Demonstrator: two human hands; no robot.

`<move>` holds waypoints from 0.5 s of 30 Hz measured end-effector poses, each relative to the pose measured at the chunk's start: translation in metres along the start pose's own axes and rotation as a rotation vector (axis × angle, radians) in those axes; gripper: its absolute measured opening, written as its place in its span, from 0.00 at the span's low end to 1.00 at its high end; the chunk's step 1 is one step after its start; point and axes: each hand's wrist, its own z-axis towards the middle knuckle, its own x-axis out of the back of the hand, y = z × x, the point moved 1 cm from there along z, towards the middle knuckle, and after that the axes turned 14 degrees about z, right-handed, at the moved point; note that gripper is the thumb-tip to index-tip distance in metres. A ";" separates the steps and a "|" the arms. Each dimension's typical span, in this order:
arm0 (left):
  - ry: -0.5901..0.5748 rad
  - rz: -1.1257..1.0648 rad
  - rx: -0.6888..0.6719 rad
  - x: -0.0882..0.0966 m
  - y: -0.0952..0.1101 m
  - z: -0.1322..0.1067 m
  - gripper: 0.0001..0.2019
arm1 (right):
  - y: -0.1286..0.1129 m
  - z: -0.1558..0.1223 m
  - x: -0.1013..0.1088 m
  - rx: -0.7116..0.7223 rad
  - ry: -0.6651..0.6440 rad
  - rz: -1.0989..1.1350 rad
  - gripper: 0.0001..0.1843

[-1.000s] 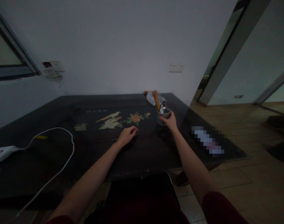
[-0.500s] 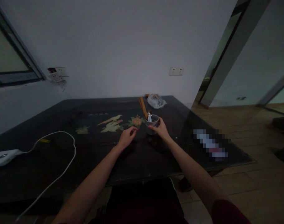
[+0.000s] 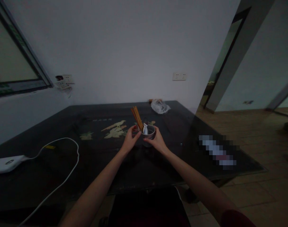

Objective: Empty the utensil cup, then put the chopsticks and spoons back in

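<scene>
"What's changed on your feed?"

"A second ago my left hand (image 3: 130, 140) was curled by itself, apart from the cup; now its fingers and thumb bend around the left side of the grey cutlery cup (image 3: 150, 136). My right hand (image 3: 159, 141) is clamped on the other side, as before. The cup has come leftward, away from the plastic bag (image 3: 160, 107), to a spot in front of me over the tabletop. I can't tell whether its base touches down."

"And inside it?"

"Brown chopsticks (image 3: 136, 118) leaning left, a shiny spoon (image 3: 145, 130) beside them."

"Now the room, biggest first."

"Pale wall (image 3: 125, 47), dark table (image 3: 99, 170) below it, floor (image 3: 250, 189) to the right, window (image 3: 13, 56) at upper left. The tabletop carries a bird-and-flower design (image 3: 114, 130)."

"Smaller stuff?"

"That bag lies crumpled near the far edge. A white corded device (image 3: 9, 164) sits at left, its cable (image 3: 78, 151) looping toward me. On the wall, a double socket (image 3: 179, 76)."
</scene>
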 end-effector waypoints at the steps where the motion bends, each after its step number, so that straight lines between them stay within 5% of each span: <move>1: -0.020 -0.027 0.018 0.001 0.004 0.000 0.21 | -0.001 -0.002 -0.003 0.005 -0.012 -0.025 0.45; 9: -0.160 -0.099 0.091 0.008 0.025 -0.004 0.22 | -0.018 -0.007 0.005 -0.003 -0.127 -0.086 0.50; 15: -0.214 -0.063 0.076 0.011 0.024 0.012 0.17 | -0.036 0.034 0.034 0.005 -0.203 -0.041 0.26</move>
